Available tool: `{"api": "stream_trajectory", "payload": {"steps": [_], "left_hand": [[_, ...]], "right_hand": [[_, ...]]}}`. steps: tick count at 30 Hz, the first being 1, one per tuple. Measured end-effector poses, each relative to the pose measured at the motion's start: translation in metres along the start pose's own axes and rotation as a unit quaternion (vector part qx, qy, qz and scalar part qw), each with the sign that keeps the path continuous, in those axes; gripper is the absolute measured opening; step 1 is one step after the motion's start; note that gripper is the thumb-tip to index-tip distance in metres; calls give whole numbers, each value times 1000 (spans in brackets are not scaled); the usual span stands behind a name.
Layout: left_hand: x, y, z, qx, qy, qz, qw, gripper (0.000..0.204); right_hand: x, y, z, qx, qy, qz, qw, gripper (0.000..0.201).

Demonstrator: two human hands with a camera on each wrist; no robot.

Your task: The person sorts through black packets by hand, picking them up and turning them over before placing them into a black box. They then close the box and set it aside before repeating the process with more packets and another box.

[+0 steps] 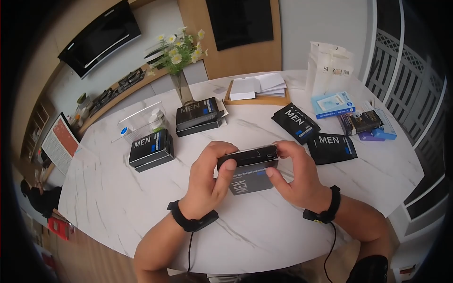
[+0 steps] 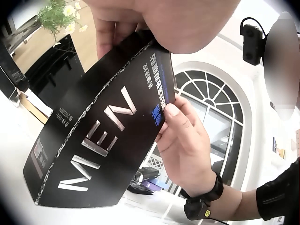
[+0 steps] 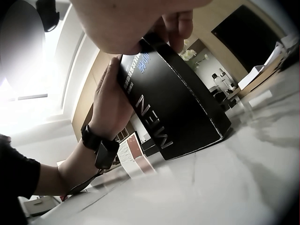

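A black box (image 1: 252, 181) with "MEN" lettering is held upright between both hands in the head view, near the table's front. The left hand (image 1: 208, 177) grips its left side, thumb on the near face. On its right side the right hand (image 1: 297, 177) pinches the upper corner, thumb against the near face. Large silver letters on the box (image 2: 103, 131) show in the left wrist view. From the right wrist view, the box (image 3: 164, 103) has its lower end close to or on the tabletop; contact is unclear.
Two stacks of black boxes (image 1: 150, 147) (image 1: 196, 113) stand at the left and centre back, near a clear container (image 1: 141, 123) and a flower vase (image 1: 181, 87). Black pouches (image 1: 296, 123) (image 1: 330, 148), small boxes (image 1: 361, 123), a white bag (image 1: 328, 70) and a wooden tray (image 1: 257, 101) are beyond.
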State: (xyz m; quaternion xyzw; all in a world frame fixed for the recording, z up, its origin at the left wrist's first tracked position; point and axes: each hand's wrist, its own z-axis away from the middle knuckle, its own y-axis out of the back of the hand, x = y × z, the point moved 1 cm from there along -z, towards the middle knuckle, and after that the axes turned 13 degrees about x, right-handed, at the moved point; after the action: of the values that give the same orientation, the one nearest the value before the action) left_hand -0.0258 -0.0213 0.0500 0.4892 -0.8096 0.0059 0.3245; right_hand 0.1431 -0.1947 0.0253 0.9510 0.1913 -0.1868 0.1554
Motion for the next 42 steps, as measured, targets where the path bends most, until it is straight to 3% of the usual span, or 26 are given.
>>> {"api": "stream_trajectory", "payload": {"steps": [3,8,12,18,24,35,39,42], "left_hand": [[-1,8,-1,10,13,-6,1000,26],[-11,12,3,15,-20,-9,1000,32],[-11,10,0,27,-44,-4,999,24],[-10,4,2,31,-50,18,998,25],[-12,3,6,37,-62,27,997,24],[-6,3,7,29,-79,5,996,26],[-2,5,10,6,-41,-8,999,31],[-6,2,11,20,-49,-20,998,30]], "right_hand": [[-8,-10,-11,23,-11,-26,999,56],[2,-16,-22,-31,51,-16,998,54],[12,-17,-17,-32,51,-40,997,51],[18,-15,-19,-3,90,-65,994,33],[11,-13,-21,15,73,-63,995,21],[4,-10,-24,10,63,-76,995,17],[5,-11,-21,13,59,-63,996,16],[10,-11,-19,0,78,-48,996,24]]}}
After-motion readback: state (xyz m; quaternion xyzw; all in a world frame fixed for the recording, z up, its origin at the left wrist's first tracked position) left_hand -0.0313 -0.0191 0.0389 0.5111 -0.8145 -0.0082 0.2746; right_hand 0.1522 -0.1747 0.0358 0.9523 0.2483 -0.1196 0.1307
